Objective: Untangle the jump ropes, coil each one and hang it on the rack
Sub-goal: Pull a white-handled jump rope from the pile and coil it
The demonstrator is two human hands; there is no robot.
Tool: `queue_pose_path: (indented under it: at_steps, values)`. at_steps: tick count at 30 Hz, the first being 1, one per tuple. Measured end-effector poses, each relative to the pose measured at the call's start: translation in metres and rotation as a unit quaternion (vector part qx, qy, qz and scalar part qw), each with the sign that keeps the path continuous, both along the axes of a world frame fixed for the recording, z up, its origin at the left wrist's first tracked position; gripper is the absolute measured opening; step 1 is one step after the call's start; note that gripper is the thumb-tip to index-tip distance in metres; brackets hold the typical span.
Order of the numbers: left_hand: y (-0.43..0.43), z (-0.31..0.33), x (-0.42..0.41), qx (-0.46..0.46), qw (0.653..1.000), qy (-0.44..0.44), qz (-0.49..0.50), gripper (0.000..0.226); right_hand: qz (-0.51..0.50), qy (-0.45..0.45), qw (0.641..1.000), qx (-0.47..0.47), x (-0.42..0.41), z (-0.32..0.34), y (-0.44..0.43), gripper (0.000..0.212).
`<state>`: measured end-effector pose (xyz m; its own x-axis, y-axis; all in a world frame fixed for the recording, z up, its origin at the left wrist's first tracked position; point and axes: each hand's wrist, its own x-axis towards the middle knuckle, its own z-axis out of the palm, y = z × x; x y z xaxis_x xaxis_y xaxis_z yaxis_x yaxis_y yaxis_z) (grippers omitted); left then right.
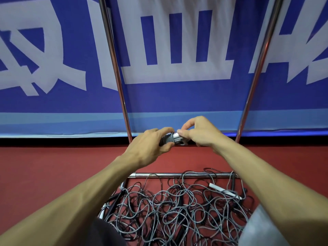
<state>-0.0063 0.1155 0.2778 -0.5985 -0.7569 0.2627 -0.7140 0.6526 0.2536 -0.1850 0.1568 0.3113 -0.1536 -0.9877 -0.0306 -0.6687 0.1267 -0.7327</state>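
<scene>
Both hands gripping tightly wound grey rope bundle (167,138) above the tangled grey rope pile (177,208); left hand (150,144) fingers curling round it, right hand (197,133) fingers pinching white handle end (177,135). Imo keep wraps snug b4 tucking.

Both hands meet in front of the rack; the left hand (150,142) grips a coiled jump rope (167,139), its grey cord wound tightly into a short bundle; the right hand (197,134) pinches the white handle (177,135) that sticks out of the bundle's end, though the fingers hide how the cord finishes there. Two chrome uprights (113,68) rise on either side against a blue banner (159,100) with large white characters. Below, on the red floor (53,166), a tangle of grey and black ropes (177,210) lies behind the rack's low crossbar (177,175); another white handle (223,190) lies on the heap's right side.
</scene>
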Motion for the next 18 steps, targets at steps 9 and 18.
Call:
queue_pose_path:
  at_steps: [9,18]
  values:
    - [-0.002,-0.002,-0.006,0.208,0.971,0.112,-0.043,0.022,-0.041,-0.048,0.990,-0.124,-0.004,0.012,-0.009,0.022]
    - [0.004,0.034,0.004,0.451,0.846,0.272,-0.083,0.034,0.008,-0.322,0.937,-0.138,0.006,0.056,-0.002,0.027]
